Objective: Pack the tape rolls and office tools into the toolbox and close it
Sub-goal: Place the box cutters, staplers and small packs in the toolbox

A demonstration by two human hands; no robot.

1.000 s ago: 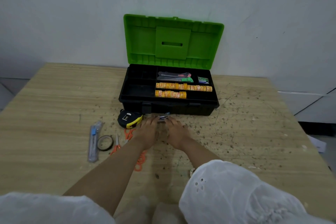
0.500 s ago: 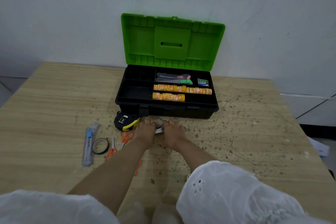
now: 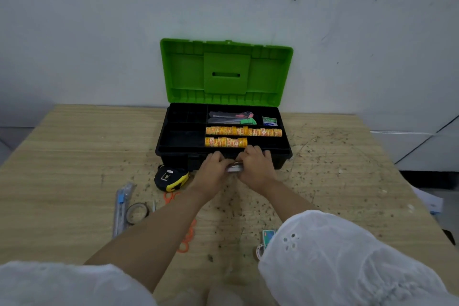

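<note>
Holding a silvery object (image 3: 234, 168) before an open toolbox (image 3: 173, 159)

The silvery object is gripped between the left hand (image 3: 211, 172) and the right hand (image 3: 257, 169), with the fingers of both curled round it, just in front of the toolbox's black front wall. The green lid (image 3: 226, 72) is stood upright. Two rows of yellow tape rolls (image 3: 243, 131) are laid in the right-hand compartments. A tape measure (image 3: 171, 177), orange scissors (image 3: 185, 240), a utility knife (image 3: 121, 208) and a dark tape roll (image 3: 136, 212) are seen lying on the wooden table (image 3: 62, 156), left of the arms.
</note>
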